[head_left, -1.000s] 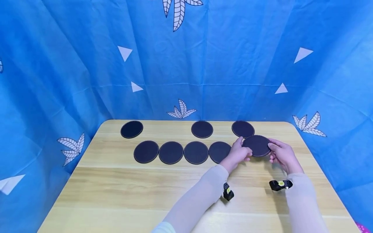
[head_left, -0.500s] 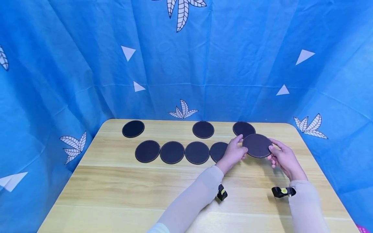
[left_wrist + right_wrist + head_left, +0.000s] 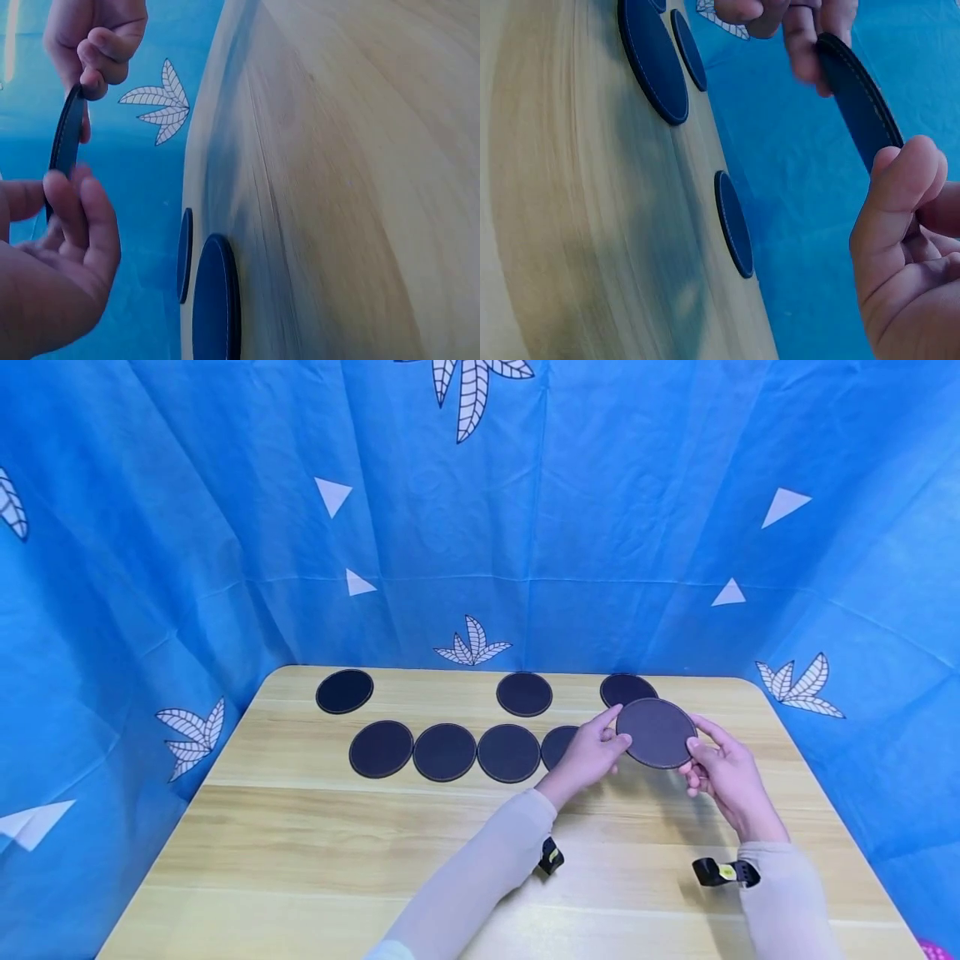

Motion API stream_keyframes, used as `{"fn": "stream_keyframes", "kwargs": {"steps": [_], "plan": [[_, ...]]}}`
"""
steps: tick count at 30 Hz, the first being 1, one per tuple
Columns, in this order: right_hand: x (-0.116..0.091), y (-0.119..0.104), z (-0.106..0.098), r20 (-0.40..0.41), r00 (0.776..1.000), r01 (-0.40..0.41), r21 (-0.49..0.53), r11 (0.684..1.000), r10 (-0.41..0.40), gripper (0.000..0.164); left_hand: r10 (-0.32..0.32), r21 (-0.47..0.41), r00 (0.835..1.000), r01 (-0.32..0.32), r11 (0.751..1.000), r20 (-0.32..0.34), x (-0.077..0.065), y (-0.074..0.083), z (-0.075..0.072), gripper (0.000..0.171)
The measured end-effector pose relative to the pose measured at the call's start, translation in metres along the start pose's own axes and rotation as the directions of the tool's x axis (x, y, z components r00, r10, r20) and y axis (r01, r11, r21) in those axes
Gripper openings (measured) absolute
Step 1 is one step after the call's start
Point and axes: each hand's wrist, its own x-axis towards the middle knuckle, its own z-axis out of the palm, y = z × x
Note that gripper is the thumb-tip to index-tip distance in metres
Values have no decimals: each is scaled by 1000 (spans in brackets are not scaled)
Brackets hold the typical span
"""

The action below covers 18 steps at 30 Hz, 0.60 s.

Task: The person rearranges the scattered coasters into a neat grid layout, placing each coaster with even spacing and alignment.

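Between my two hands a round black coaster (image 3: pixel 656 733) with stitching along its rim is held up off the table, tilted so its face shows in the head view. My left hand (image 3: pixel 588 750) pinches its left edge between thumb and fingers. At the opposite edge my right hand (image 3: pixel 727 772) grips it, thumb on the face and fingers behind. The left wrist view shows the coaster (image 3: pixel 67 135) nearly edge-on. In the right wrist view its stitched rim (image 3: pixel 866 97) runs from one hand to the other.
Several like coasters lie on the wooden table (image 3: pixel 300 852): a front row with a coaster (image 3: pixel 381 749) at its left end, and a back row with a coaster (image 3: pixel 524 694) at its middle. A blue patterned curtain (image 3: pixel 600 510) encloses the table's back and sides.
Both hands have raised the coaster slightly and tipped its face more toward the head camera. The left forearm has shifted left. The coasters on the table have stayed in place.
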Motion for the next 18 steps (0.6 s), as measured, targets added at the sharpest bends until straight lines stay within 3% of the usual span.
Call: {"fn": "stream_keyframes", "kwargs": {"steps": [4,8,18], "plan": [[-5,1,7,53,998,23,31,999,-25,66,28,-108,995,-17,994,98,-7,-1,-12,62],[-8,3,12,167,985,33,84,996,-47,72,52,-174,987,-25,985,153,-15,-2,-23,66],[-15,11,29,404,908,62,123,990,-107,68,112,-234,965,-55,971,235,-38,-5,-49,73]]}}
